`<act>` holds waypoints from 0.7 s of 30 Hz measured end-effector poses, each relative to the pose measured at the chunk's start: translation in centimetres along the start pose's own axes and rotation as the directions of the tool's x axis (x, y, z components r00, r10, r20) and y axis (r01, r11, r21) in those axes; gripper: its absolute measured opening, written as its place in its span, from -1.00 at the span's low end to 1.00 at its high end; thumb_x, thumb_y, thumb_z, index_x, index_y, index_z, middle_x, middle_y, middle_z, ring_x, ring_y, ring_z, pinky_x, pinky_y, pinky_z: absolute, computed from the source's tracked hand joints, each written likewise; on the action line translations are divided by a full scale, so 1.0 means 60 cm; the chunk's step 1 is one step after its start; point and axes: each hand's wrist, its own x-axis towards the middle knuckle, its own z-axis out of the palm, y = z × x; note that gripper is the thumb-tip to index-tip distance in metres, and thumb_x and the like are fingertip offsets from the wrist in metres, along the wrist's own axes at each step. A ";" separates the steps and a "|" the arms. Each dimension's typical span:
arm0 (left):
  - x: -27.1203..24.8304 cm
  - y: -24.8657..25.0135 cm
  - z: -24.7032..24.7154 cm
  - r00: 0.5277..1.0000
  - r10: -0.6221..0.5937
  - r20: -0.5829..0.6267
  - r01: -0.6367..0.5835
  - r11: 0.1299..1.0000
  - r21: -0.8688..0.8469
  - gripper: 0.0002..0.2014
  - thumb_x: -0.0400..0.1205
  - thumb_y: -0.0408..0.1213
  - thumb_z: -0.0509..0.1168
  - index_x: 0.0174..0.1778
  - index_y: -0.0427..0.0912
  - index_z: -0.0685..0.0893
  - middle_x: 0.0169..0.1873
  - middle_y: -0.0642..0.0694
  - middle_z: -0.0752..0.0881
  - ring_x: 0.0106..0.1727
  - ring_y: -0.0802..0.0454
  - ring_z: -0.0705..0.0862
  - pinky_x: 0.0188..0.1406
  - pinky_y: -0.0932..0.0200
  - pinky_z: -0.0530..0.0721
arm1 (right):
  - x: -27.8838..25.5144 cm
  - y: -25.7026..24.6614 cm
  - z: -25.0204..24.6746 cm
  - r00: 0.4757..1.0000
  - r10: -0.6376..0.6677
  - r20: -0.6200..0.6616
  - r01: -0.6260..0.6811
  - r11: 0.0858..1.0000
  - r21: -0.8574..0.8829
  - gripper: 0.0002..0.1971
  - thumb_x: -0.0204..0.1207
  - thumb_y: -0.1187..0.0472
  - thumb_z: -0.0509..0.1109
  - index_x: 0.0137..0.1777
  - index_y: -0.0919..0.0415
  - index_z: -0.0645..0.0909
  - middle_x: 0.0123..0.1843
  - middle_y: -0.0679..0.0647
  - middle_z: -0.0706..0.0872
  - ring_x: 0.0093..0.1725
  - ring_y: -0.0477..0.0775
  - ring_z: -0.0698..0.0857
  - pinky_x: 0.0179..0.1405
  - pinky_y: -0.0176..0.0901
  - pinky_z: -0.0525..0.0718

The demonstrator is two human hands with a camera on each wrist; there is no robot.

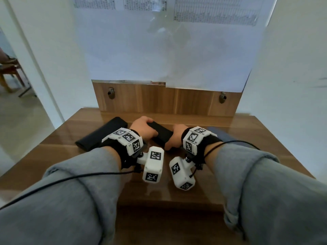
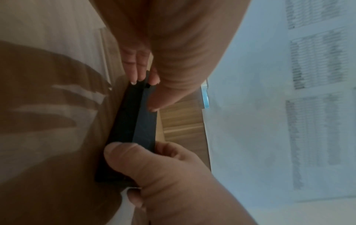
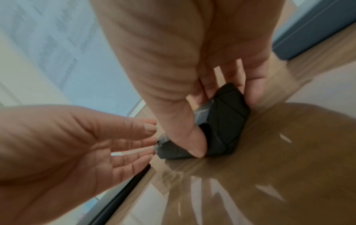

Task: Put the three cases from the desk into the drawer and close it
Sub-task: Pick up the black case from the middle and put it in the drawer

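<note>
Both my hands hold one slim black case [image 1: 161, 133] at the middle of the wooden desk [image 1: 247, 156]. My left hand [image 1: 144, 125] pinches its far end, thumb on top and fingers [image 2: 134, 71] on the side. At the near end my right hand [image 1: 172, 138] grips the black case [image 3: 229, 112], its thumb [image 3: 194, 141] over one face. A second, longer black case [image 1: 102, 133] lies flat to the left. A blue-grey case [image 1: 223, 134] lies to the right, partly hidden behind my right wrist. I cannot make out the drawer.
A wooden back panel [image 1: 159, 101] with two metal knobs [image 1: 111, 92] stands at the desk's rear, with white paper sheets [image 1: 168, 50] above it. White walls close in on both sides. A chair [image 1: 8, 71] stands on the floor far left.
</note>
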 end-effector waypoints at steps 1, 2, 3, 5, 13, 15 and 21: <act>-0.017 -0.002 0.003 1.000 0.017 -0.003 -0.017 1.000 0.025 -0.41 0.48 -0.34 0.48 0.46 -0.14 0.52 0.38 -0.20 0.62 0.35 -0.13 0.63 0.33 0.06 0.62 | -0.016 0.006 0.005 1.000 -0.012 0.002 0.012 1.000 -0.014 -0.47 0.08 -0.08 0.60 0.01 0.20 0.66 -0.04 0.11 0.79 -0.03 0.15 0.79 0.10 0.06 0.77; -0.033 -0.003 0.006 0.999 0.036 -0.008 -0.036 0.998 0.055 -0.40 0.45 -0.31 0.51 0.43 -0.10 0.55 0.38 -0.18 0.63 0.35 -0.14 0.63 0.36 0.00 0.62 | -0.032 0.012 0.008 1.000 -0.025 0.010 0.025 0.999 -0.021 -0.39 0.06 -0.08 0.61 0.10 0.21 0.69 -0.02 0.12 0.81 -0.03 0.15 0.80 0.10 0.05 0.77; -0.048 -0.004 0.009 0.999 0.053 -0.011 -0.052 0.994 0.098 -0.40 0.43 -0.27 0.53 0.42 -0.05 0.57 0.38 -0.15 0.63 0.36 -0.14 0.62 0.38 -0.05 0.61 | -0.049 0.019 0.009 0.999 -0.033 0.017 0.033 0.999 -0.022 -0.36 0.07 -0.07 0.63 0.16 0.21 0.69 0.01 0.12 0.81 -0.01 0.15 0.79 0.11 0.05 0.77; -0.087 -0.007 0.017 0.997 0.074 -0.003 -0.073 0.985 0.157 -0.38 0.38 -0.19 0.56 0.39 0.04 0.60 0.39 -0.07 0.63 0.41 -0.14 0.58 0.42 -0.07 0.57 | -0.096 0.034 0.013 0.999 -0.043 0.022 0.044 0.999 -0.022 -0.38 0.16 -0.01 0.63 0.24 0.21 0.66 0.11 0.13 0.77 0.08 0.17 0.76 0.16 0.04 0.75; -0.260 0.011 0.059 0.970 0.159 0.185 -0.198 0.956 0.218 -0.36 0.36 0.05 0.55 0.39 0.10 0.61 0.45 0.00 0.59 0.49 -0.08 0.50 0.42 0.05 0.48 | -0.289 0.118 0.036 0.999 -0.017 0.044 0.017 1.000 -0.018 -0.45 0.36 0.22 0.58 0.37 0.27 0.60 0.21 0.16 0.71 0.04 0.17 0.69 -0.34 -0.19 0.66; -0.292 0.021 0.070 0.948 0.177 0.263 -0.237 0.947 0.218 -0.34 0.42 0.01 0.53 0.46 0.04 0.55 0.46 -0.01 0.56 0.42 -0.04 0.53 0.17 0.13 0.49 | -0.320 0.142 0.038 0.999 -0.006 0.044 0.007 1.000 -0.016 -0.43 0.39 0.24 0.56 0.42 0.22 0.54 0.25 0.14 0.67 0.13 0.19 0.70 -0.22 -0.11 0.74; -0.357 0.040 0.113 0.877 0.205 0.435 -0.366 0.872 0.325 -0.30 0.46 -0.12 0.53 0.54 -0.02 0.47 0.40 -0.04 0.59 0.14 0.05 0.55 0.09 0.14 0.54 | -0.389 0.225 0.050 0.999 0.017 0.030 -0.017 1.000 -0.004 -0.34 0.40 0.26 0.54 0.52 0.13 0.45 0.47 0.11 0.56 0.39 0.19 0.59 0.35 0.09 0.63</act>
